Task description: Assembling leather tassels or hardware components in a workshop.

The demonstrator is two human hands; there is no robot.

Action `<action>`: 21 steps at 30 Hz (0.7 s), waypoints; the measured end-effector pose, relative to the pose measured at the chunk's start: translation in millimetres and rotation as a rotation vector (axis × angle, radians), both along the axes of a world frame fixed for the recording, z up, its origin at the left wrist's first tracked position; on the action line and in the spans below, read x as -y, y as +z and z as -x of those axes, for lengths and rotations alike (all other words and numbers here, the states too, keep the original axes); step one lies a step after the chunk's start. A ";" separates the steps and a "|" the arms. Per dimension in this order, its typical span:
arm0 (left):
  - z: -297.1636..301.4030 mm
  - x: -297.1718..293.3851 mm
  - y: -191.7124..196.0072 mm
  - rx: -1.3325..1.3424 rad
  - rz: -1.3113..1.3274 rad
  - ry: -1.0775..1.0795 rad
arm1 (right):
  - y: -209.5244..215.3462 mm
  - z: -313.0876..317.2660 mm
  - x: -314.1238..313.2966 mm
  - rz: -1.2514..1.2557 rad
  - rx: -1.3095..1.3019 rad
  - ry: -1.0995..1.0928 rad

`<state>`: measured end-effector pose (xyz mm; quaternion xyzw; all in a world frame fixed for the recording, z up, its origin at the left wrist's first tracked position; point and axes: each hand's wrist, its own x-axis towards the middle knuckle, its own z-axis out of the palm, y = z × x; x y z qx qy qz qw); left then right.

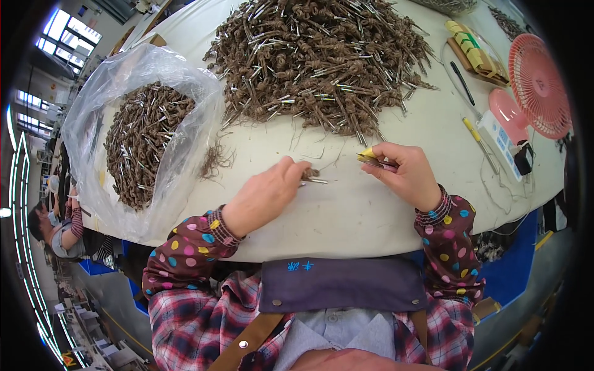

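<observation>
My left hand (pixel 263 193) pinches a small brown knotted cord (pixel 312 175) with a silvery metal tip, just above the white tabletop. Its curled fingers hide part of the cord. A short distance to the right, my right hand (pixel 413 176) is closed around small thread snips (pixel 369 157) with a yellow part, pointing left toward the cord. The snips and the cord are apart. Beyond both hands rises a large heap of similar brown cords (pixel 328 74) with metal tips. Loose brown thread ends (pixel 216 159) lie left of my left hand.
At the left, a clear plastic bag (pixel 207 93) stands open around more knotted cords (pixel 148 145). On the right are a pink fan (pixel 538 86), a white power strip (pixel 500 145), a black pen (pixel 462 83), a yellow-handled tool (pixel 479 143) and a yellow-and-brown bundle (pixel 476 52). Another person (pixel 62 232) sits far left.
</observation>
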<state>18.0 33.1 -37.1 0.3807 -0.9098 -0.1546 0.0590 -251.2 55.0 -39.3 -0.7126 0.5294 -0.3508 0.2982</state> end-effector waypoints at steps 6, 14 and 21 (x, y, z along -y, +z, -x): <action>-111.9 71.1 72.7 -0.130 0.757 0.431 | 4.5 1.2 -1.1 -0.020 0.016 -0.017; -33.6 19.1 95.1 -0.441 0.292 -0.154 | -9.3 0.9 9.7 -0.109 0.043 -0.072; 83.9 -40.3 103.9 -1.182 -0.384 -0.918 | 5.8 -10.7 25.0 -0.008 0.039 -0.030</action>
